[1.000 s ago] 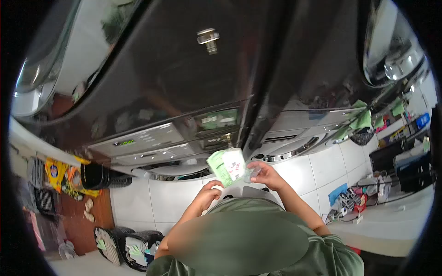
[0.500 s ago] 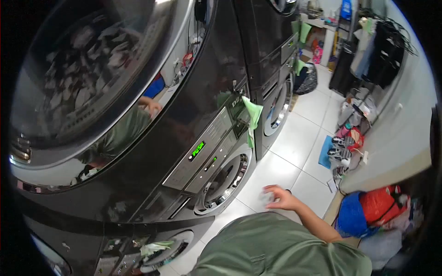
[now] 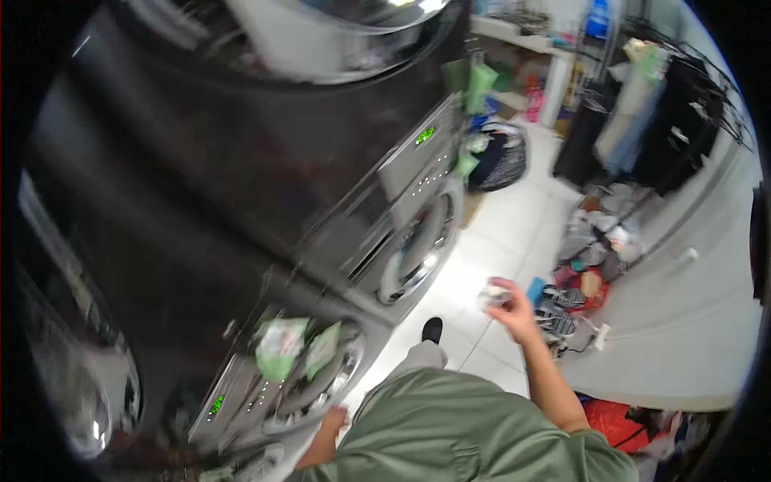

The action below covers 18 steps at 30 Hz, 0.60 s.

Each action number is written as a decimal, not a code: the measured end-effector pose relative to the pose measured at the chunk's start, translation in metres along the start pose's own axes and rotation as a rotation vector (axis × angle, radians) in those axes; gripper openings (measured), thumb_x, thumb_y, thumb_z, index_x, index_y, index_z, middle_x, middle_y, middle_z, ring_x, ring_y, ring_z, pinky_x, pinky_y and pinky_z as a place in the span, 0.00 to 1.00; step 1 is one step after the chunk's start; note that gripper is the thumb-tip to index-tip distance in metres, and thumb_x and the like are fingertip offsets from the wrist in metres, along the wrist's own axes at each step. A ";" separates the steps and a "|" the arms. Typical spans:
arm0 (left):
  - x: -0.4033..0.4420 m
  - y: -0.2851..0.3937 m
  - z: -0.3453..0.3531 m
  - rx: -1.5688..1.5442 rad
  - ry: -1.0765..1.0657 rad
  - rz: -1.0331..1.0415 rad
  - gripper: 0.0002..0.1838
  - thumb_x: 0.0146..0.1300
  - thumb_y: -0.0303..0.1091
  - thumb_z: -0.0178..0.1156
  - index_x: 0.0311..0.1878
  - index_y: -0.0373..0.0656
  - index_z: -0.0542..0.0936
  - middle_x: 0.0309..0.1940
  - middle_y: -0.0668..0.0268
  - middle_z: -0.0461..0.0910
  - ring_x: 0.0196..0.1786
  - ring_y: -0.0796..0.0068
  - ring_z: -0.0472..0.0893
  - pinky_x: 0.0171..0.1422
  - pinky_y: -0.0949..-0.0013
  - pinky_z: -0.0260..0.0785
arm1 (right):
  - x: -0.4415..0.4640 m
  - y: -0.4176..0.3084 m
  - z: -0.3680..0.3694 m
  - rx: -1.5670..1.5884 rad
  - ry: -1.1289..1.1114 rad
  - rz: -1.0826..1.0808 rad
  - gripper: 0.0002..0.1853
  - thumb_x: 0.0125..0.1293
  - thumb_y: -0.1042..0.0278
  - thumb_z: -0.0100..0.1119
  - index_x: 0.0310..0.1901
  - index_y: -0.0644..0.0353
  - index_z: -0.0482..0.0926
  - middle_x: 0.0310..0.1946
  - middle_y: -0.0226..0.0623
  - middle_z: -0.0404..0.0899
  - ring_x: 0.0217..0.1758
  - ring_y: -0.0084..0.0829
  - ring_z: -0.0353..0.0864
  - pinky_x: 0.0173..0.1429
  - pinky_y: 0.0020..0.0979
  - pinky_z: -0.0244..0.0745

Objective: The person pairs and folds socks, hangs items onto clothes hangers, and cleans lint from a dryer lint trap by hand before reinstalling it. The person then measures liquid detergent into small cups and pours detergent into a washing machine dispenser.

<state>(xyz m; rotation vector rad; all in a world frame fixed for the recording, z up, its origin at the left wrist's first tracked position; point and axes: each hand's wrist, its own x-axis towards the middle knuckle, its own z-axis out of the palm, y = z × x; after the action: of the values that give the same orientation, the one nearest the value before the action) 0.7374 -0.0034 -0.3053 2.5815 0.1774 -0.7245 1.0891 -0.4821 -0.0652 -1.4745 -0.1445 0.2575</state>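
Note:
My right hand (image 3: 514, 309) is raised over the white tiled floor, its fingers closed round a small clear cup (image 3: 495, 296), blurred by motion. Low in the view, my left hand (image 3: 336, 419) hangs beside the lower washing machine door (image 3: 351, 353); its fingers are smeared and whether it holds anything cannot be made out. Above and left of it, green-and-white paper slips (image 3: 281, 347) hang on the front of a dark machine.
Stacked dark machines (image 3: 241, 161) line the left. Clothes (image 3: 642, 120) hang on a rack at the upper right, over bags and shoes (image 3: 558, 309). A dark patterned bag (image 3: 499, 157) sits on the floor ahead. A red bag (image 3: 614, 422) lies at the lower right.
The view has swung right along the machines. The slip held a second ago is no longer in my hands. My left hand is back in view, and my right hand still holds the cup.

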 end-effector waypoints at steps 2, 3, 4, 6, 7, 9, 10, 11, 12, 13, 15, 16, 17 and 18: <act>0.071 0.040 -0.027 -0.415 -0.160 -0.393 0.21 0.54 0.34 0.68 0.52 0.45 0.79 0.37 0.57 0.82 0.40 0.58 0.82 0.46 0.57 0.76 | 0.062 -0.009 -0.005 0.009 -0.072 -0.092 0.30 0.57 0.75 0.72 0.62 0.55 0.72 0.56 0.32 0.74 0.47 0.22 0.77 0.49 0.25 0.76; 0.110 0.060 -0.040 -0.465 -0.200 -0.491 0.21 0.54 0.34 0.68 0.52 0.45 0.79 0.37 0.57 0.82 0.40 0.58 0.82 0.46 0.57 0.76 | 0.094 -0.014 -0.013 -0.066 -0.112 -0.187 0.30 0.57 0.75 0.72 0.62 0.54 0.72 0.58 0.32 0.71 0.49 0.22 0.77 0.49 0.25 0.76; 0.157 0.079 -0.056 -0.460 -0.228 -0.501 0.20 0.54 0.34 0.68 0.52 0.45 0.79 0.37 0.57 0.82 0.40 0.57 0.82 0.46 0.57 0.76 | 0.125 -0.015 -0.023 -0.027 -0.138 -0.195 0.30 0.57 0.74 0.73 0.61 0.54 0.73 0.61 0.33 0.69 0.50 0.23 0.77 0.50 0.26 0.76; 0.255 0.119 -0.095 -0.420 -0.249 -0.472 0.20 0.54 0.34 0.68 0.52 0.45 0.79 0.37 0.57 0.82 0.40 0.57 0.82 0.46 0.56 0.76 | 0.184 -0.013 -0.048 -0.051 -0.146 -0.230 0.30 0.56 0.71 0.76 0.60 0.53 0.75 0.65 0.34 0.64 0.52 0.24 0.76 0.52 0.27 0.76; 0.304 0.142 -0.120 -0.391 -0.252 -0.442 0.20 0.54 0.34 0.68 0.52 0.45 0.79 0.37 0.57 0.82 0.40 0.57 0.82 0.46 0.56 0.76 | 0.212 -0.017 -0.067 -0.050 -0.113 -0.178 0.29 0.56 0.69 0.76 0.59 0.53 0.76 0.64 0.34 0.65 0.53 0.25 0.75 0.52 0.27 0.76; 0.396 0.197 -0.173 -0.350 -0.242 -0.349 0.20 0.54 0.33 0.68 0.51 0.45 0.79 0.37 0.57 0.82 0.40 0.57 0.82 0.46 0.56 0.76 | 0.264 -0.022 -0.110 -0.018 0.027 -0.161 0.29 0.55 0.66 0.77 0.59 0.53 0.76 0.63 0.35 0.67 0.53 0.25 0.75 0.51 0.27 0.76; 0.442 0.229 -0.200 -0.353 -0.227 -0.288 0.20 0.54 0.33 0.68 0.51 0.45 0.79 0.37 0.57 0.82 0.40 0.57 0.82 0.46 0.56 0.76 | 0.287 -0.034 -0.137 -0.096 0.089 -0.201 0.29 0.55 0.65 0.77 0.58 0.53 0.76 0.62 0.35 0.68 0.53 0.26 0.75 0.51 0.27 0.76; 0.486 0.263 -0.226 -0.362 -0.211 -0.229 0.20 0.54 0.33 0.67 0.51 0.45 0.79 0.37 0.57 0.82 0.39 0.56 0.82 0.46 0.56 0.76 | 0.311 -0.046 -0.167 -0.170 0.145 -0.241 0.29 0.55 0.64 0.77 0.58 0.54 0.76 0.62 0.35 0.68 0.52 0.26 0.75 0.51 0.27 0.76; 0.528 0.298 -0.248 -0.377 -0.200 -0.173 0.19 0.54 0.33 0.67 0.51 0.45 0.79 0.37 0.57 0.82 0.39 0.56 0.82 0.46 0.56 0.76 | 0.334 -0.057 -0.197 -0.239 0.202 -0.282 0.29 0.54 0.63 0.78 0.57 0.54 0.77 0.61 0.35 0.69 0.52 0.26 0.75 0.51 0.28 0.76; 0.569 0.335 -0.270 -0.395 -0.192 -0.118 0.19 0.55 0.33 0.67 0.51 0.45 0.79 0.37 0.57 0.82 0.39 0.56 0.82 0.46 0.56 0.75 | 0.357 -0.069 -0.230 -0.341 0.289 -0.313 0.29 0.53 0.62 0.78 0.55 0.56 0.77 0.57 0.35 0.72 0.51 0.27 0.76 0.51 0.30 0.75; 0.642 0.409 -0.306 -0.426 -0.178 -0.023 0.19 0.55 0.33 0.67 0.51 0.45 0.79 0.37 0.57 0.82 0.39 0.56 0.82 0.46 0.56 0.75 | 0.405 -0.088 -0.295 -0.597 0.460 -0.356 0.28 0.52 0.60 0.78 0.53 0.57 0.77 0.54 0.35 0.75 0.50 0.28 0.76 0.51 0.31 0.75; 0.675 0.446 -0.320 -0.437 -0.171 0.022 0.19 0.55 0.33 0.67 0.51 0.45 0.79 0.37 0.57 0.82 0.39 0.56 0.82 0.46 0.56 0.75 | 0.429 -0.094 -0.327 -0.634 0.522 -0.358 0.28 0.52 0.59 0.78 0.53 0.57 0.77 0.52 0.34 0.76 0.48 0.27 0.76 0.50 0.30 0.74; 0.709 0.478 -0.330 -0.448 -0.163 0.057 0.19 0.55 0.33 0.67 0.51 0.45 0.79 0.37 0.57 0.82 0.39 0.56 0.82 0.46 0.56 0.75 | 0.455 -0.101 -0.360 -0.672 0.582 -0.364 0.28 0.52 0.59 0.78 0.52 0.57 0.77 0.49 0.32 0.77 0.47 0.26 0.76 0.49 0.30 0.74; 0.738 0.509 -0.336 -0.456 -0.157 0.083 0.19 0.55 0.33 0.67 0.51 0.45 0.80 0.37 0.57 0.82 0.39 0.56 0.82 0.46 0.56 0.75 | 0.483 -0.107 -0.393 -0.715 0.639 -0.373 0.28 0.52 0.58 0.78 0.52 0.58 0.77 0.47 0.31 0.78 0.46 0.26 0.76 0.49 0.29 0.73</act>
<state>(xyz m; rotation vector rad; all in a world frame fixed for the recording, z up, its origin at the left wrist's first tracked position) 1.6442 -0.3016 -0.2362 2.0797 0.1623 -0.7528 1.6633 -0.7435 -0.0250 -2.1201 0.0165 -0.6330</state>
